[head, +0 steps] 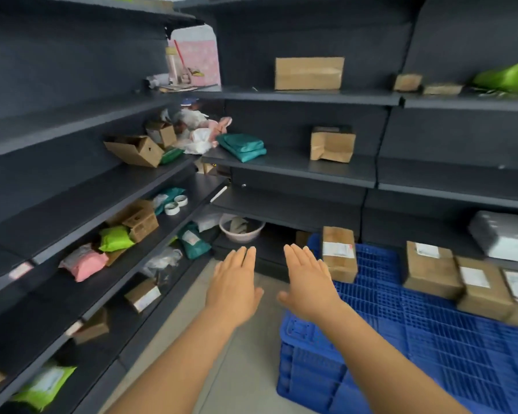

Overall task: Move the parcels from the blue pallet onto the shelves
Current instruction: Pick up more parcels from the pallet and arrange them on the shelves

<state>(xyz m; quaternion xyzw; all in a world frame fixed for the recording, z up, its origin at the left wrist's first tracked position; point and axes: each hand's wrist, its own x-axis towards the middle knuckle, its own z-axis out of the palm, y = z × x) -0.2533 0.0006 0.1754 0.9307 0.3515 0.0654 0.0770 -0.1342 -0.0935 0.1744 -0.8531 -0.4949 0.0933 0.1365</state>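
Left hand (235, 283), right hand (307, 280): both flat, fingers straight, holding nothing, above floor beside blue pallet (401, 333). Nearest parcel (339, 253): upright cardboard box at pallet's far corner, just right of right hand. Likely light, stiff; grip both side faces.

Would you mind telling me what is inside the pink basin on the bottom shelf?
The pink basin holds what looks like crumpled grey cloth or paper. Its near wall hides the bottom, so anything under that bundle cannot be seen.
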